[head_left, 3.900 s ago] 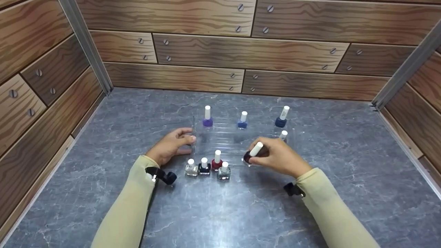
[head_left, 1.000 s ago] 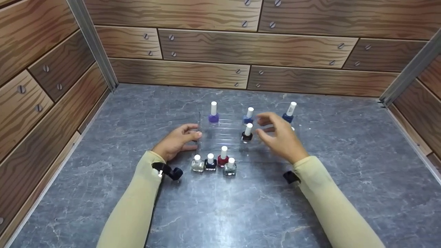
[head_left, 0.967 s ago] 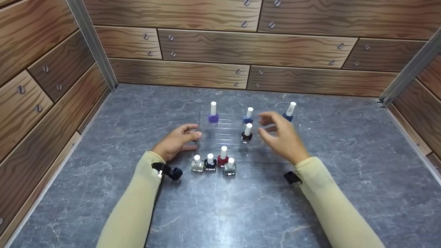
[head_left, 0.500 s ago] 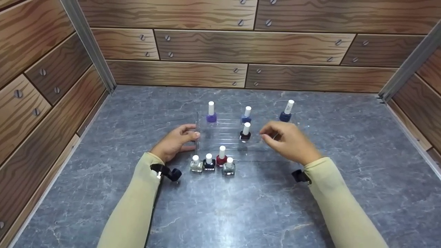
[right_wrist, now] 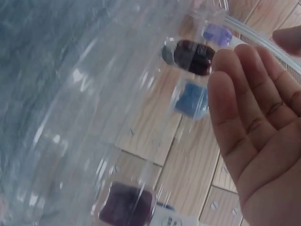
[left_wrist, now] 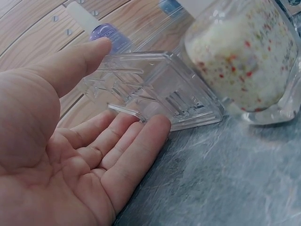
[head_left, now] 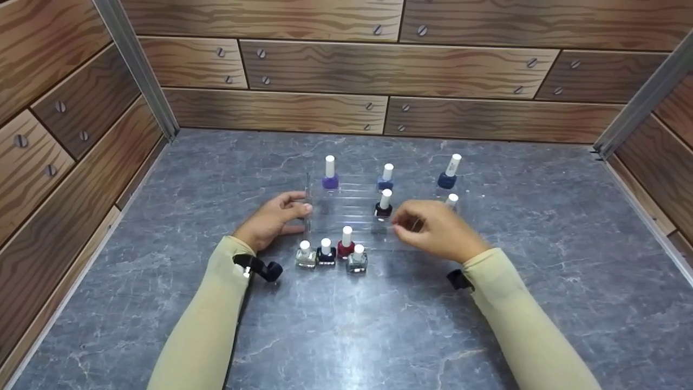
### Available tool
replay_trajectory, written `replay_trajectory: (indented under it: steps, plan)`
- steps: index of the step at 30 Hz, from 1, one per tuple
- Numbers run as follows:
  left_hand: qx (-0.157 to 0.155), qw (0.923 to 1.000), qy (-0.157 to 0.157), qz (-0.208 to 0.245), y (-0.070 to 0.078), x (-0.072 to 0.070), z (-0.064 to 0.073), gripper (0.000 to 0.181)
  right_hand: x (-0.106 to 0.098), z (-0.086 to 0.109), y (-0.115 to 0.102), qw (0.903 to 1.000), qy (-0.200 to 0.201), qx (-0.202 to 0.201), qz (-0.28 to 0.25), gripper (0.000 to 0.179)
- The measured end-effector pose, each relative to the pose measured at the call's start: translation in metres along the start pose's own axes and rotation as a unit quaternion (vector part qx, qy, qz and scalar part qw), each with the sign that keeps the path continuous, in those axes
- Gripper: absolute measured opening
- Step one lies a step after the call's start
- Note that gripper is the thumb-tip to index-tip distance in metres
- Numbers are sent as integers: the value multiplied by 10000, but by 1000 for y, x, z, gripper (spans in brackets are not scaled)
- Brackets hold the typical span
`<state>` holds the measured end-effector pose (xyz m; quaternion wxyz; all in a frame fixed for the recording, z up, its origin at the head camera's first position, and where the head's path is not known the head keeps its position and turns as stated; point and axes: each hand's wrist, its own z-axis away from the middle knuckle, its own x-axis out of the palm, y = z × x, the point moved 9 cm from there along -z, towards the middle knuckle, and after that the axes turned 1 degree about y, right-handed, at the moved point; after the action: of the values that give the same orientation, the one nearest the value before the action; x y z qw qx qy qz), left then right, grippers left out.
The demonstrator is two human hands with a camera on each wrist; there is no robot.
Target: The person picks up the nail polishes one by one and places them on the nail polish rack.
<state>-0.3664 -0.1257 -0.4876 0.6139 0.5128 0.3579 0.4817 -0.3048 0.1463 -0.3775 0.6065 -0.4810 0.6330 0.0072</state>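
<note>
My left hand [head_left: 273,219] rests at the left end of a clear stepped acrylic rack [head_left: 352,218], thumb and fingertips touching its side panel; the left wrist view shows the palm uncurled. My right hand [head_left: 438,230] holds nothing. Its fingertips are just right of a dark nail polish bottle [head_left: 383,209], which stands upright on a middle step. On the back step are a purple nail polish [head_left: 330,181], a blue one [head_left: 385,184] and a navy one [head_left: 447,180]. A white-capped bottle [head_left: 452,200] is mostly hidden behind my right hand.
In front of the rack's left half stand a speckled pale nail polish [head_left: 305,259], a black one [head_left: 326,255], a red one [head_left: 346,249] and a clear glittery one [head_left: 357,262]. Wood-patterned walls [head_left: 314,65] enclose the grey marbled table [head_left: 346,336].
My right hand held the dark nail polish low at the front; that bottle now stands on a middle step, released. Over the last second the hand has drawn nearer to me. My left hand stays put.
</note>
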Motion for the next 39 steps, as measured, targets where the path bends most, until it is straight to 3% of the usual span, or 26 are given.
replay_trajectory:
  steps: [7, 14, 18, 22, 28, 35, 39]
  plan:
    - [12, 10000, -18, -48, 0, -1, 0, 68, 38, -5, -15, 9974, -686, -153, 124, 22]
    - [32, 9999, -47, -101, 1, 1, -1, 68, 59, -8, -26, 9942, -658, -382, 761, 27]
    - [15, 10000, -18, -75, 0, 1, 0, 68, 60, -8, -31, 9914, -575, -653, 973, 19]
    - [27, 10000, 11, -12, 0, 0, -1, 67, 56, -7, -28, 9912, -706, -647, 915, 12]
    - [1, 10000, 50, -3, -1, -2, -1, 69, 47, -3, -14, 9918, -1160, -339, 408, 26]
    - [4, 10000, 36, -3, 1, 0, 1, 68, 43, -2, 0, 9936, -1117, 167, 46, 34]
    - [-1, 10000, 27, 20, 1, 1, 0, 68, 45, -3, 0, 9936, -1107, 161, 165, 30]
